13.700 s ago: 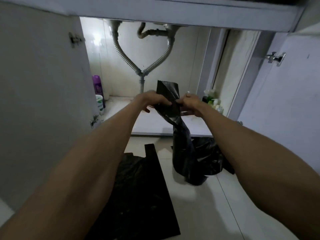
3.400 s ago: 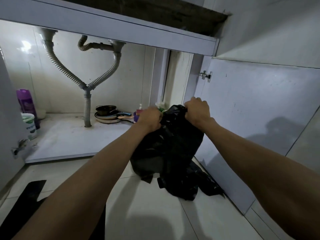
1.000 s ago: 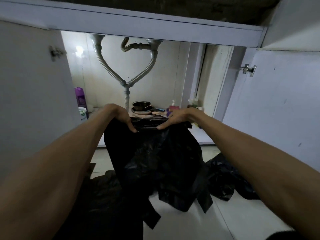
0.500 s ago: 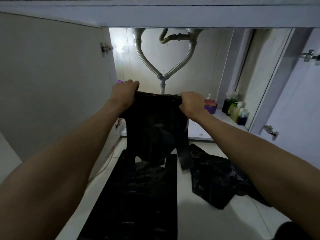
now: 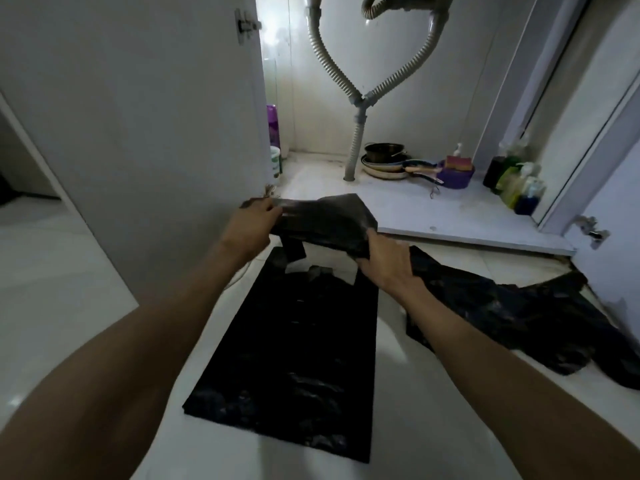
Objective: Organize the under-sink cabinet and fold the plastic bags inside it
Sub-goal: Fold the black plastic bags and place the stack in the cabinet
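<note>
Left hand, right hand: fingers pinch bag edges. Risk: slick film slips, lands skewed on flat bag.

Underfoot, glossy white tiled floor. At left, tall white cabinet door swung open, small metal hinge near its top. Behind, grey corrugated drain hoses meeting in a Y against pale back wall; bright glare upper left.

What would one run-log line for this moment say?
left hand: grips held black bag | right hand: grips it too | flat bag: on floor, below held one | crumpled bags: on floor, right side
</note>
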The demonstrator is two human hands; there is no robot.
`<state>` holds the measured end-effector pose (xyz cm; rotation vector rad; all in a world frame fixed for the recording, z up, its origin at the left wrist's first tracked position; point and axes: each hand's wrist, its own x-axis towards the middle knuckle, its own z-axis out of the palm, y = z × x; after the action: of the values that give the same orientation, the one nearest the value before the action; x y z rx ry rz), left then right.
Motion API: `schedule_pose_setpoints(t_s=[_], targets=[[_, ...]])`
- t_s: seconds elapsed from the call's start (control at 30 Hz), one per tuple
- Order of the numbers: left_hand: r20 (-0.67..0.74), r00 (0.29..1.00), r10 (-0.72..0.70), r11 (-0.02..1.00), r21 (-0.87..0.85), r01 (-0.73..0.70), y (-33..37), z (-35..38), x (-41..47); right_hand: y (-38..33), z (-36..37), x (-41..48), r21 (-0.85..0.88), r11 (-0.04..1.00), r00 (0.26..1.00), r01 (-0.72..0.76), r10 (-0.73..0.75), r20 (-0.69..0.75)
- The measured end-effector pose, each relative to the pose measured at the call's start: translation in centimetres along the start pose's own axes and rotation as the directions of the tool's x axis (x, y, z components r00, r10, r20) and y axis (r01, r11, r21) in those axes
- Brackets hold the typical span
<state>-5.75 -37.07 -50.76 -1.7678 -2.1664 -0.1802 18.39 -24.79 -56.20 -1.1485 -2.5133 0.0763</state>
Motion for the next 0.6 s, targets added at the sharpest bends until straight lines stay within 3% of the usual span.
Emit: schedule_pose_setpoints(t_s=[0.1, 0.2, 0.47, 0.6], targets=[[0.274, 0.959, -0.068, 0.997, 0.062, 0.053, 0.6, 3.7, -4.0, -0.8, 4.0, -3.3, -0.014, 1.000, 0.977, 0.001, 0.002, 0.212], [0.432, 0.895, -0.112, 0.992, 0.095, 0.078, 1.5, 6.8, -7.2, -1.2, 6.2, -5.5, -0.003, 1.000, 0.938, -0.003, 0.004, 0.347], [0.652, 0.738, -0.174, 0.978, 0.028, 0.205, 3.1, 12.0, -13.1, -0.9, 8.4, -8.8, 0.044, 0.996, 0.675, -0.073, 0.017, 0.737], [0.714, 0.676, -0.185, 0.980, 0.079, 0.185, 3.1, 12.8, -15.0, -0.4, 8.2, -9.6, 0.168, 0.960, 0.663, -0.225, 0.025, 0.748]])
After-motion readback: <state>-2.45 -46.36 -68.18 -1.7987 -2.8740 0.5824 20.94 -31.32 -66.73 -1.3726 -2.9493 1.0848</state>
